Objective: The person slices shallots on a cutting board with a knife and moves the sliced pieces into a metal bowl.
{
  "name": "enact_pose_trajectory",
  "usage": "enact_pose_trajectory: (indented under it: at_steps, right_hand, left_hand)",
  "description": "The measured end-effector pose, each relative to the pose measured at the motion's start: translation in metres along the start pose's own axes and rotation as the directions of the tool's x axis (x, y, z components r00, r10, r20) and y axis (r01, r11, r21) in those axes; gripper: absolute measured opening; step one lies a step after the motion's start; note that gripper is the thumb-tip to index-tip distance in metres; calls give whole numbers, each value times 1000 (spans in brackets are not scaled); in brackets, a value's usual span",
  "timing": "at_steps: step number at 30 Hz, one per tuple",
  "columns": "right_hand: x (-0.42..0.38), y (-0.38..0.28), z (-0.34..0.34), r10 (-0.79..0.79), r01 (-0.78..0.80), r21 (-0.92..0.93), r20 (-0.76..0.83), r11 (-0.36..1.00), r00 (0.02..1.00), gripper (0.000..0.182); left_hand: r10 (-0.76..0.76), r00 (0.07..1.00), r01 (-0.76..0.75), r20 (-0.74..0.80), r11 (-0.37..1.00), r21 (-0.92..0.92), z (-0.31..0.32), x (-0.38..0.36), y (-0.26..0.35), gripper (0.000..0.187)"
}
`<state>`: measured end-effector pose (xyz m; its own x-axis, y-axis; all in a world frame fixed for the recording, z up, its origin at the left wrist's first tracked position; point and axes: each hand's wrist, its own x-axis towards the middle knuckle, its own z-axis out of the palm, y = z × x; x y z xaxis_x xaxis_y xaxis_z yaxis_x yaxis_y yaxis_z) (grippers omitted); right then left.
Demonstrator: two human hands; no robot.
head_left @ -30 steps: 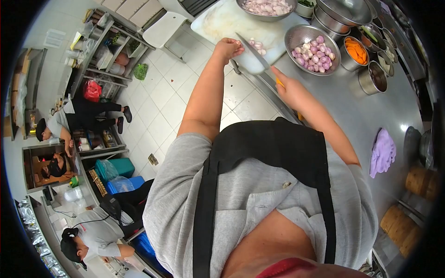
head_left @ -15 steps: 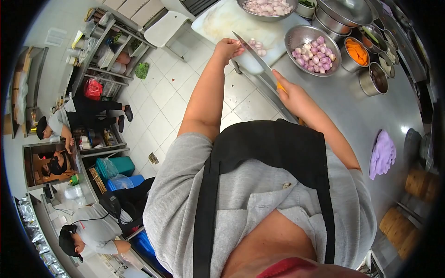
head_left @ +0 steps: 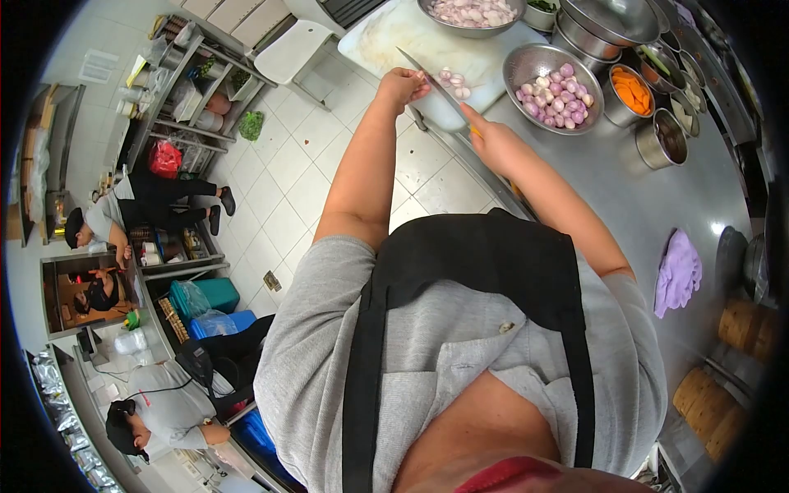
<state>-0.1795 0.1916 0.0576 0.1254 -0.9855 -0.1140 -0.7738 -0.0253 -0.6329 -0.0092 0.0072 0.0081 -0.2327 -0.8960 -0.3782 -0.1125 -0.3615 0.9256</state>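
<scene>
My right hand [head_left: 498, 146] is wrapped round the yellow handle of a kitchen knife [head_left: 438, 87]. Its long blade slants up and left, close to the fingertips of my left hand [head_left: 401, 90]. That hand is closed in a pinch on a small pale piece, apparently a shallot, mostly hidden by the fingers. Just beyond the blade, several peeled shallots [head_left: 454, 83] lie on a white cutting board [head_left: 378, 37]. To the right of the board stands a perforated metal bowl [head_left: 519, 90] with pink and whitish shallots [head_left: 562, 97] in it.
At the board's far edge is a metal bowl [head_left: 477, 33] of cut pale pieces. A pot of orange pieces [head_left: 631, 90] and a metal pot [head_left: 661, 141] stand right, near a purple cloth [head_left: 679, 273]. Two co-workers [head_left: 168, 403] [head_left: 103, 218] are at the left.
My right hand and the knife have moved up and left, so the blade reaches further past my left fingertips. The left hand has hardly moved.
</scene>
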Motion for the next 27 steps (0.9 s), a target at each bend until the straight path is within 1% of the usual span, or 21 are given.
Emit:
enact_pose_trajectory:
  at_steps: [1,5,7,11,13,14,16,17,19,20,22,23,24,25,26,27]
  right_hand:
    - [4,1,2,22,-22,-5,17,1000,1000,57]
    - [7,1,0,24,-24,-16,16,1000,1000,57]
    - [-2,-3,-8,58,-57,-18,75,998,995,58]
    - [-24,20,-10,52,-50,-23,84,998,995,58]
    - [-30,32,-6,-84,89,69,-69,994,994,57]
    - [-30,36,-5,-85,90,68,-69,994,994,57]
    - [-33,18,-19,103,-107,132,39,985,994,56]
    - [-30,20,-15,100,-105,137,41,985,994,56]
    - [-20,23,-9,149,-133,198,-66,971,987,55]
    - [-21,25,-9,149,-133,200,-68,971,986,55]
    - [-27,13,-16,222,-224,444,58,868,973,54]
    - [-29,16,-13,223,-226,444,58,867,973,54]
    - [-30,20,-9,187,-219,629,118,746,975,53]
    - [-31,25,-5,137,-216,782,167,585,976,52]
    - [-31,28,0,138,-218,782,169,584,976,52]
    - [-31,32,3,122,-229,814,193,533,973,51]
  left_hand:
    - [15,1000,-15,2,1000,7,0,1,-1,18]
    - [19,1000,-19,5,1000,23,-1,1,0,18]
    - [-8,1000,9,-17,999,39,0,0,0,21]
    - [-50,999,50,-2,999,10,0,-6,7,17]
    - [-51,998,51,23,999,14,-4,-7,10,17]
    - [-50,998,50,22,999,14,-6,-7,9,17]
    - [-32,998,25,58,992,120,-11,-8,9,18]
    - [-34,998,27,54,992,124,-12,-8,9,18]
    - [24,999,-29,21,964,266,-8,-11,14,22]
    - [24,999,-29,22,963,268,-7,-10,16,22]
    - [97,995,-67,-34,863,501,-6,-5,19,27]
    - [96,995,-66,-33,863,501,-7,0,17,27]
    - [87,994,-46,-64,880,472,-9,3,16,27]
    - [77,992,-27,-95,896,442,-10,6,15,27]
    - [74,993,-24,-96,896,443,-12,8,13,27]
    - [84,993,-32,-85,873,486,-12,5,15,29]
